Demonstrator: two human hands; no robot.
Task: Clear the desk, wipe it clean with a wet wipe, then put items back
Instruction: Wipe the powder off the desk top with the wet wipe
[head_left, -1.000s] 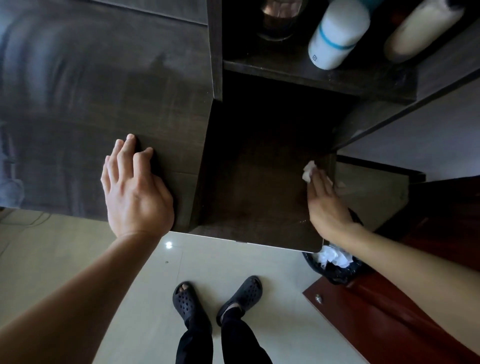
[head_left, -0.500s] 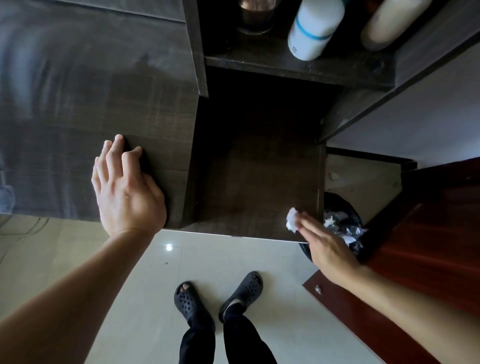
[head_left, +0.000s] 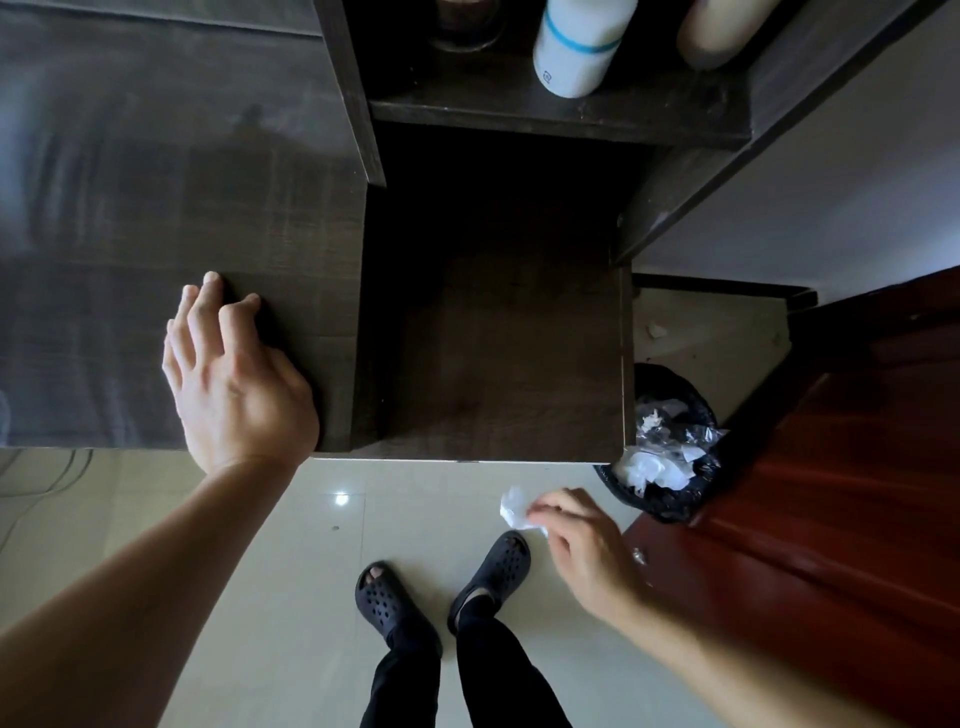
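The dark wooden desk (head_left: 130, 218) fills the upper left, with a lower dark section (head_left: 498, 353) to its right under a shelf. My left hand (head_left: 234, 384) rests flat on the desk near its front edge, fingers slightly spread, holding nothing. My right hand (head_left: 582, 545) hovers off the desk over the floor, in front of the lower section, pinching a crumpled white wet wipe (head_left: 517, 508) between thumb and fingertips.
A black-lined waste bin (head_left: 670, 447) with white and clear rubbish stands just right of the desk's front corner. On the shelf (head_left: 519, 111) sit a white bottle with a blue band (head_left: 576, 47), a glass and a beige container. A reddish wooden door (head_left: 831, 493) stands at right.
My right hand slid the wipe toward me along the right side of the lower desk section, past its front edge, and now holds it over the floor. My left hand stayed put.
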